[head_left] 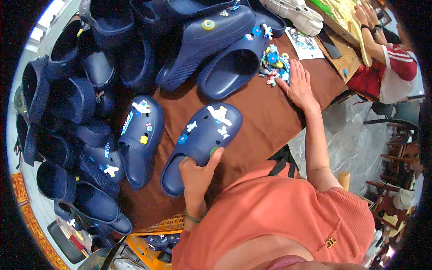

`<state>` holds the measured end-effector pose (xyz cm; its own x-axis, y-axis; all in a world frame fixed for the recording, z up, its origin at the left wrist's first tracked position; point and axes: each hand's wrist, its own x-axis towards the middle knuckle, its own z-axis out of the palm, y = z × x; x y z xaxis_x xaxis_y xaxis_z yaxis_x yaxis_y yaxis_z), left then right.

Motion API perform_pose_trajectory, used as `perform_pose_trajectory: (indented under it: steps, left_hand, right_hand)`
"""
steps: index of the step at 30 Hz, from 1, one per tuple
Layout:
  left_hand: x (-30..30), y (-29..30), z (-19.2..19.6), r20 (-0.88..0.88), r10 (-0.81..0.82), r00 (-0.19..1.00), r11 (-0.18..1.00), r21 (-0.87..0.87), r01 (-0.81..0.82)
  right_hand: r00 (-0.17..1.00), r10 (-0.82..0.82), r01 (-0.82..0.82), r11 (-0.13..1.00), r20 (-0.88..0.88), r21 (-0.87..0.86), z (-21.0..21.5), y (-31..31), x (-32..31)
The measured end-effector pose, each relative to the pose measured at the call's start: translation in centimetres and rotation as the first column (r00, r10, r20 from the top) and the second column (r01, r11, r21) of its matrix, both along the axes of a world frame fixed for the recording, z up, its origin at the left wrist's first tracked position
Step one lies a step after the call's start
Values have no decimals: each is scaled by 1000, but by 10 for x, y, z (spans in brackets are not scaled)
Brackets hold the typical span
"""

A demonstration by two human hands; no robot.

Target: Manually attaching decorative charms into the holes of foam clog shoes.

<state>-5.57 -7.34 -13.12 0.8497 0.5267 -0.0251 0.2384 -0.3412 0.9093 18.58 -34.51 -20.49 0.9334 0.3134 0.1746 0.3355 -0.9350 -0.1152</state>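
My left hand [196, 177] grips a navy clog [204, 128] by its opening, fingers inside and thumb along the outside, near a round green charm [213, 152]. White character charms, a blue flower and other small charms sit on the clog's top. My right hand [298, 87] lies with fingers stretched out beside a heap of colourful shoe charms [274, 65], its fingertips at the heap's edge. Left of the held clog lies another navy clog [141, 135] with white, yellow and blue charms on it.
Many navy clogs [108, 20] are piled along the left and far side of the brown cloth [270, 119]. A white clog [294, 15], a printed card [304, 43] and a dark phone [329, 46] lie at the far right. Another person's arms [375, 38] reach over a tray there. An orange crate [148, 249] stands below the near edge.
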Motion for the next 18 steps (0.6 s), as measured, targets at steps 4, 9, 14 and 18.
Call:
perform_pose_trajectory:
  steps: [4, 9, 14, 18]
  left_hand:
    - [-1, 1, 4, -30, -8, 1000, 999, 40, 9]
    - [-4, 8, 1, 10, -53, 999, 998, 40, 53]
    - [-6, 18, -3, 21, -178, 984, 977, 120, 175]
    - [0, 12, 5, 75, -151, 986, 988, 48, 148]
  right_hand:
    - [977, 76, -95, 992, 198, 89, -6, 5, 5]
    - [917, 115, -294, 844, 382, 450, 40, 24, -31]
    - [860, 466, -478, 598, 206, 643, 57, 78, -78]
    - [782, 585, -584, 569, 214, 578, 70, 123, -97]
